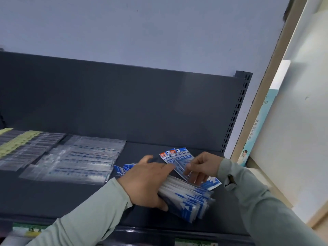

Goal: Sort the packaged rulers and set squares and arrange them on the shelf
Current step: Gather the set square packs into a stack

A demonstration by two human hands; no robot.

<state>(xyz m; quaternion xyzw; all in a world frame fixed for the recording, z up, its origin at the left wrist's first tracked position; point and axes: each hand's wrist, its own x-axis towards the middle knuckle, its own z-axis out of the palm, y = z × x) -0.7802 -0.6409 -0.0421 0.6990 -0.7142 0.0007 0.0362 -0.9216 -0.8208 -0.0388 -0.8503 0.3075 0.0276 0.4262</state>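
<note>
- Gripping a thick stack [188,201] of blue-and-white packets on the dark shelf [71,197], the person's left hand [147,181] lies over its left end, fingers curved across the top and thumb pressed to the near edge
- The right hand [200,166] pinches two packets [177,159] of the same kind, thumb and fingertips closed on their lower part; the pair is fanned and tilted up just beyond the stack, printed headers pointing far
- The stack sits at the near right of the shelf, its packets slipped unevenly toward the near edge
- Further left, clear-sleeved rulers [79,160] lie flat in overlapping rows, apart from the stack, with yellow-headed packets [17,144] at the far left
- Pale green sleeves [88,215] cover both arms
- Behind the shelf a dark back panel [124,103] rises, a slotted upright [236,112] at its right end; a printed poster [255,130] shows on the right
</note>
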